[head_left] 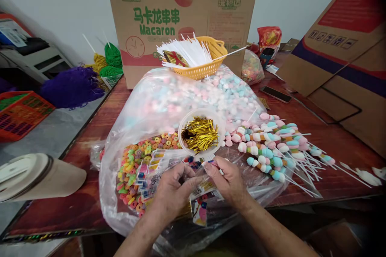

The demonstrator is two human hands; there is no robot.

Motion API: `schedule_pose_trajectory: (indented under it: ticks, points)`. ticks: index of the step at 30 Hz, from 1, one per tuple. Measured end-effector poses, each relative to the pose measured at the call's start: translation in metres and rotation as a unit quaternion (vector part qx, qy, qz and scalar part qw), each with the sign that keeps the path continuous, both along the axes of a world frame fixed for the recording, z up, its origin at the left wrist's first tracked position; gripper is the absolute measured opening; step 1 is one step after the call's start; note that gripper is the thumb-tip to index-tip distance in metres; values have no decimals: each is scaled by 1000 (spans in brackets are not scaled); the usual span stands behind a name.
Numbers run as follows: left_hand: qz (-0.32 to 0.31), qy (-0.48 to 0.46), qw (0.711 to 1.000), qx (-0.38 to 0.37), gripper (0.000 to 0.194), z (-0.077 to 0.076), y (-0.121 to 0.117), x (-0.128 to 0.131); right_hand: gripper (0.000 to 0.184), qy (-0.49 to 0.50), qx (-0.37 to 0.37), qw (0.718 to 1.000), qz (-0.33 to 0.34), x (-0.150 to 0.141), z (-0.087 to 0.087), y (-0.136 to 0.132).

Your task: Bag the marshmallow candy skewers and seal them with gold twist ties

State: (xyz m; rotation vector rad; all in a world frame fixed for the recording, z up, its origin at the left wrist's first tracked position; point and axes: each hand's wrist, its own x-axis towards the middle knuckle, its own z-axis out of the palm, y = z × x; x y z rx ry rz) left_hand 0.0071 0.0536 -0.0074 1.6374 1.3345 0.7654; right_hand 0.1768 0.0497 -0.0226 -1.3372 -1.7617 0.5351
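Note:
My left hand (175,190) and my right hand (227,180) meet at the near table edge, both pinched on a clear printed wrapper bag (202,186). Beneath them lies a stack of the same printed bags (150,170) on a big clear plastic sack (169,100) of pastel sweets. A patch of coloured ring candies (141,154) shows to the left. Just beyond my fingers stands a white bowl (184,120) of gold twist ties (201,133). To the right lies a pile of candy skewers (277,146) on white sticks.
A yellow basket (215,54) of white sticks sits before a large "Macaron" carton (181,12). Flattened cartons (346,56) lean at right, with a phone (276,94) nearby. A tan cap (36,176), red crate (21,114) and purple mesh (70,86) lie left.

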Motion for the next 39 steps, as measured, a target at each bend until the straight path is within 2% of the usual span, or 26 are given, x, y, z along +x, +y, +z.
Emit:
schedule_pose_trajectory:
  ticks: [2,4,6,8,10,12,15,17,19,21,22,24,28,30,33,36,39]
  points:
    - [6,-15,1000,25,27,-7,5,-9,42,-16,-40,999,-13,6,2,16]
    - [24,-22,998,60,26,-9,11,-19,40,-81,-37,995,-52,10,11,42]
    - [36,-28,995,86,25,-9,14,-26,28,-203,-12,976,-80,10,24,70]
    - [44,-38,992,108,24,-10,14,-30,21,-312,-19,947,-71,6,36,92]
    - [64,-44,989,123,23,-14,11,-32,24,-352,-29,932,-76,4,42,100]
    - [87,-44,988,119,20,-21,8,-34,26,-344,-20,933,-105,11,38,93]
    - [79,-26,991,106,19,-28,7,-38,28,-366,-32,919,-141,48,25,61]
    - [36,0,991,128,17,-25,8,-37,28,-418,-60,891,-167,85,19,35]
    - [2,28,985,170,15,-18,10,-30,24,-485,-77,848,-199,121,18,14]
    - [-7,37,981,193,15,-10,8,-21,22,-551,-95,806,-197,148,19,-1]
    - [-4,33,982,185,16,-8,7,-15,22,-576,-106,789,-185,156,18,-5]
    - [6,16,992,122,19,-5,3,-7,22,-604,-122,772,-157,166,16,-8]
    - [23,-78,995,-55,28,-5,-5,-1,23,-590,-134,780,-161,172,6,-5]
    - [15,-102,992,-75,30,0,-7,-1,23,-578,-147,784,-170,174,4,-4]
    - [13,-71,997,9,27,9,-11,-1,20,-574,-108,793,-175,175,12,-8]
    - [-4,-39,989,140,20,12,-13,-1,20,-544,7,816,-195,176,28,-17]
    - [-44,-17,973,226,15,8,-14,-3,28,-486,94,842,-216,172,41,-26]
